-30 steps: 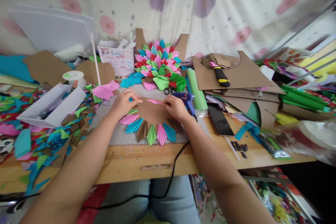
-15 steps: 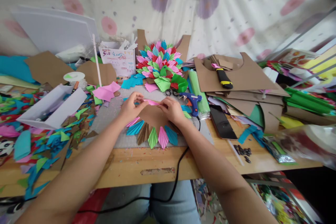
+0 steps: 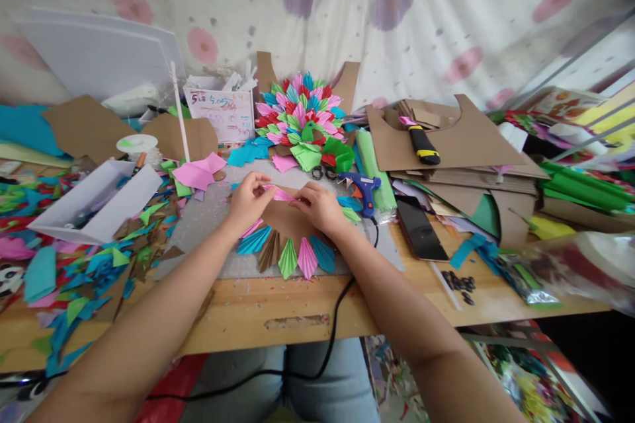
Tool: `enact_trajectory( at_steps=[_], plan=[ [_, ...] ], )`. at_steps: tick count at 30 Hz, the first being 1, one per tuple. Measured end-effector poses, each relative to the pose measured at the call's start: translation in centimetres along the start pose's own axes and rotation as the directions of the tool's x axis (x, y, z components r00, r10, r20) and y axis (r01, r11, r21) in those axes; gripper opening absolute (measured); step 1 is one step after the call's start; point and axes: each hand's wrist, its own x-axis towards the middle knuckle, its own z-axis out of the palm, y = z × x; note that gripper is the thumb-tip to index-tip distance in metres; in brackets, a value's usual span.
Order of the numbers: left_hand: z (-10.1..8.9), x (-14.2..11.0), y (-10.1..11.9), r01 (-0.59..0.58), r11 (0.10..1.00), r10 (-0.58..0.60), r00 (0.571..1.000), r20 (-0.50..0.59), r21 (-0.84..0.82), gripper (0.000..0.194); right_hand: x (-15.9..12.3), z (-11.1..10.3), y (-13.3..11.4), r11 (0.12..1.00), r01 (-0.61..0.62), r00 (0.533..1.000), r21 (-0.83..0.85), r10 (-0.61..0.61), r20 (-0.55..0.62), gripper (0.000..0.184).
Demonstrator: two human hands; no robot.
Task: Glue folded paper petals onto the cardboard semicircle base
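Between my two hands is a pleated strip of pink crepe paper [image 3: 280,194], pinched at both ends. My left hand [image 3: 252,200] grips its left end, and the fingers of my right hand [image 3: 317,203] close on the other end. Below them lies a round brown cardboard piece [image 3: 284,219] on a grey mat [image 3: 198,238]. Folded paper fans line its edge, among them a green fan [image 3: 288,260], a pink fan [image 3: 307,258], a brown fan [image 3: 272,250] and a blue fan [image 3: 254,240]. My hands hide part of the cardboard's sides.
A blue glue gun [image 3: 364,192] lies right of my hands, its black cord [image 3: 342,301] crossing the table edge. Behind stands a fan-covered colourful piece [image 3: 300,112]. A phone [image 3: 421,228], a cutter [image 3: 424,145] on cardboard, a white box [image 3: 99,201] and paper scraps [image 3: 99,271] surround the mat.
My right hand has shifted slightly left, and the pink paper between my hands now slants down to the right. The view has tilted a little; the other things lie as before.
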Motion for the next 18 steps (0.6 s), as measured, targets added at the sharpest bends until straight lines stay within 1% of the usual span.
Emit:
enact_trajectory(
  at_steps=[3,7,11,16,18],
  plan=[
    [0.03,0.04,-0.08,-0.022,0.999,0.023,1.000,-0.018,0.049,0.021,0.03,0.04,-0.01,1.000,-0.016,1.000,-0.012,0.016,-0.008,0.011],
    [0.07,0.13,-0.16,-0.034,0.998,0.035,0.999,-0.017,0.053,0.020,0.04,0.21,0.05,0.999,-0.002,1.000,-0.032,0.002,0.000,0.011],
    [0.20,0.25,-0.49,-0.041,0.999,0.041,0.999,-0.025,0.010,0.023,-0.05,0.25,0.15,0.999,0.007,1.000,-0.046,-0.007,0.001,0.015],
    [0.26,0.34,-0.56,-0.013,0.993,0.012,1.000,-0.006,-0.117,0.026,-0.22,0.07,-0.08,0.998,0.042,0.999,-0.051,-0.041,0.025,0.018],
    [0.12,0.36,-0.36,-0.006,0.994,0.004,1.000,-0.020,-0.107,0.026,-0.24,0.01,-0.20,0.998,0.023,1.000,-0.061,-0.023,0.010,0.018]
  ],
)
